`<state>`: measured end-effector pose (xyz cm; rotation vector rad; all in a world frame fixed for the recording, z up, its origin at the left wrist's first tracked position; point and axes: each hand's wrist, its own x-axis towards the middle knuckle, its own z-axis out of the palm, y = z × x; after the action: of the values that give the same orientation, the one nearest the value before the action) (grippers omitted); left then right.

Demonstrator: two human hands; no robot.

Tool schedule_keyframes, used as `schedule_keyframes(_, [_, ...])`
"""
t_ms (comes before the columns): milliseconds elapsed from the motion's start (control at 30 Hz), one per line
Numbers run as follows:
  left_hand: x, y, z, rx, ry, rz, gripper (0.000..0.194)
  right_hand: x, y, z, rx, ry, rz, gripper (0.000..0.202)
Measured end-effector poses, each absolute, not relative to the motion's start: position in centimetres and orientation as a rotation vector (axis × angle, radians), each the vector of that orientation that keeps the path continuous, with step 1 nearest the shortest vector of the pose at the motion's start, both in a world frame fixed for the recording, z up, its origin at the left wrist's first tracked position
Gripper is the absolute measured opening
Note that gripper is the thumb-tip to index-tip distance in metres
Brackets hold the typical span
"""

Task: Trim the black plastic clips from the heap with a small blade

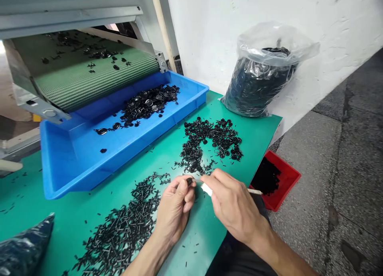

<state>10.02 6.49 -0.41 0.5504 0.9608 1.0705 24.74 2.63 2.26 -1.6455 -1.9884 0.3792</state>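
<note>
Between the thumb and fingers of my left hand [176,202] is a small black plastic part [189,181]. My right hand [235,202] grips a slim trimming knife [207,189] with a pale handle, whose end sticks out behind the hand. Its thin blade points left and reaches the black part, though the exact contact is too small to make out. Just beyond both hands lies a pile of small round black parts [209,138] on the green table [206,236]. Branched black plastic pieces [122,228] are heaped left of my left hand.
A blue tray [125,158] with black parts sits under the end of a green conveyor belt [98,80]. An open clear bag [254,82] of black parts leans on the wall. Right of the table is a red bin [287,184]; another filled bag [25,248] lies at lower left.
</note>
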Motion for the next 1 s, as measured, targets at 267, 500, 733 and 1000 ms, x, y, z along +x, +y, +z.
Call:
schedule_keyframes(267, [9.9,6.3,-0.6,0.551,0.987,1.075,0.035,24.0,2.4,3.0,-1.675,-2.112,0.228,0.027])
schedule_keyframes(500, [10.3,5.8,-0.6,0.663,1.061,1.065,0.029,24.5,3.0,2.0,-1.831,-2.018,0.087,0.021])
schedule_keyframes(733, [10.3,6.4,-0.1,0.607,0.995,1.054,0.029,25.9,4.0,0.8,-1.823,-1.980,0.243,0.027])
schedule_keyframes(1000, [10.0,6.4,-0.4,0.579,0.926,1.043,0.025,25.6,3.8,1.7,-1.693,-1.825,0.476,0.040])
